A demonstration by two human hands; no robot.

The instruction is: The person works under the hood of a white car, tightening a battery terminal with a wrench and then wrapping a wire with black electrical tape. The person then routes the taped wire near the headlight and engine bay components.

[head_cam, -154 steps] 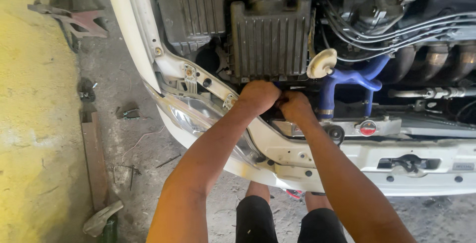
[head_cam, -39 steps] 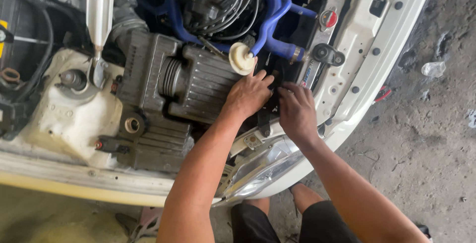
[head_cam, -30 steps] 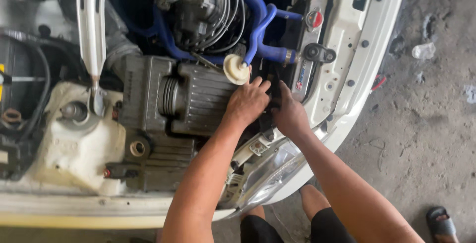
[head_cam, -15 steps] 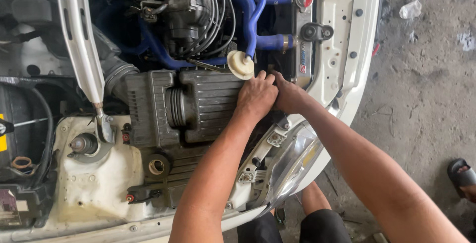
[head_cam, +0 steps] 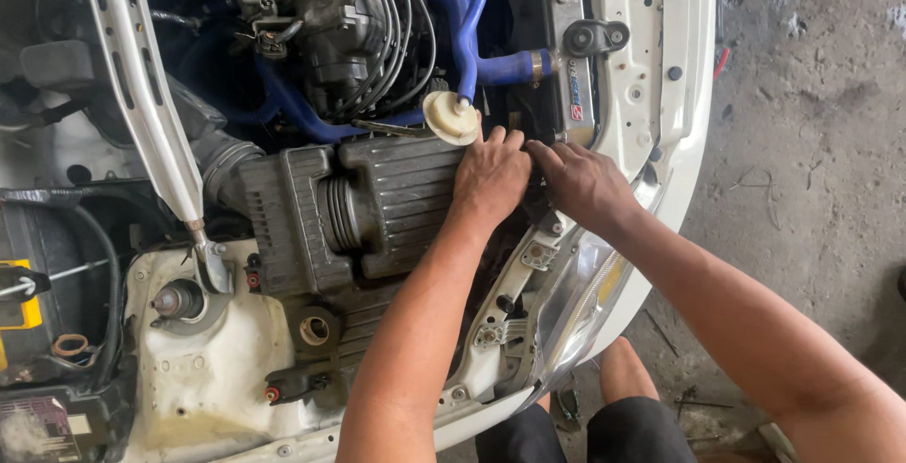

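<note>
Here, your left hand (head_cam: 491, 178) lies flat on the black air box (head_cam: 377, 208), fingers loose; your right hand (head_cam: 580, 183), just beside, reaches down past its edge, grip hidden.

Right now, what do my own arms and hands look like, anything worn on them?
Both arms are bare up to the frame's lower edge: no sleeves show. The left hand and right hand wear no gloves, and no rings, watch or wristband can be seen. Dark shorts show below.
</note>
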